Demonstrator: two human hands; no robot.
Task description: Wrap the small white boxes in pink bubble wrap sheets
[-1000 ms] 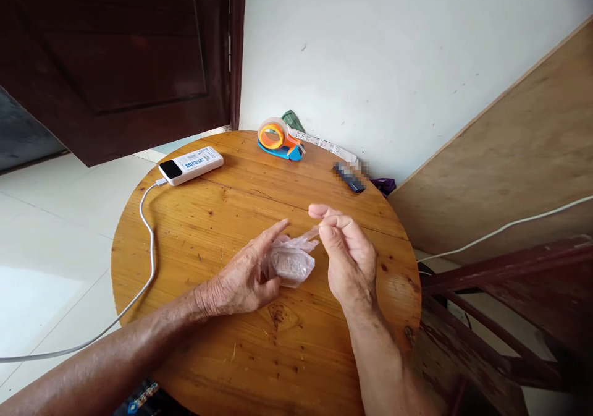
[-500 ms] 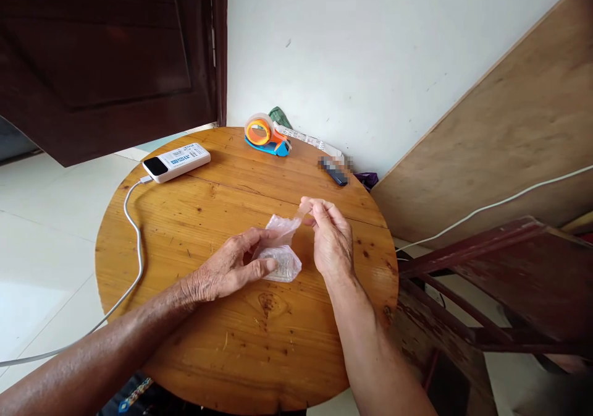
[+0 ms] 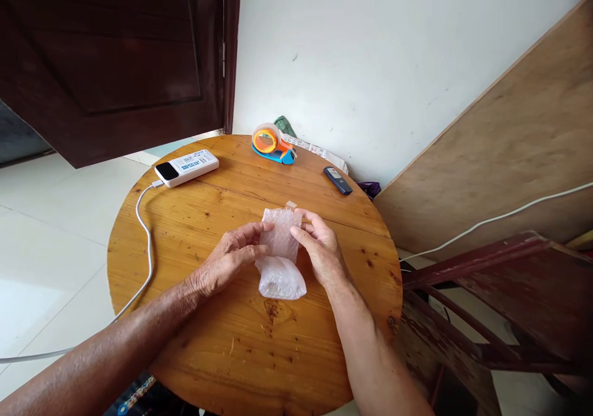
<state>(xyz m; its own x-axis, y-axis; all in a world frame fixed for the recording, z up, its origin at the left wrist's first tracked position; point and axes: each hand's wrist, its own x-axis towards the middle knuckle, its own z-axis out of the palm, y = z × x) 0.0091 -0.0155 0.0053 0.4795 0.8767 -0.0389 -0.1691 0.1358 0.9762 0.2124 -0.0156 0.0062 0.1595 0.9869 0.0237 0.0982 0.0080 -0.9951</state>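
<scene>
A sheet of bubble wrap (image 3: 281,233) lies over the middle of the round wooden table, its lower part folded into a puffy bundle near me. Something greyish shows faintly inside that bundle. My left hand (image 3: 236,252) pinches the wrap's left edge between thumb and fingers. On the right edge, my right hand (image 3: 319,240) holds the upper part of the wrap the same way. A small piece of clear tape (image 3: 291,205) sticks out past the wrap's top edge.
A white power bank (image 3: 188,167) with a cable sits at the table's back left. An orange and blue tape dispenser (image 3: 273,144) stands at the back. A dark blue device (image 3: 338,180) rests at the back right. A reddish wooden chair (image 3: 486,267) is beside the table.
My right hand has moved down from the tape strip to the wrap's right edge. The wrap's upper part now spreads out flatter and its folded bundle looks puffier. The view has shifted slightly.
</scene>
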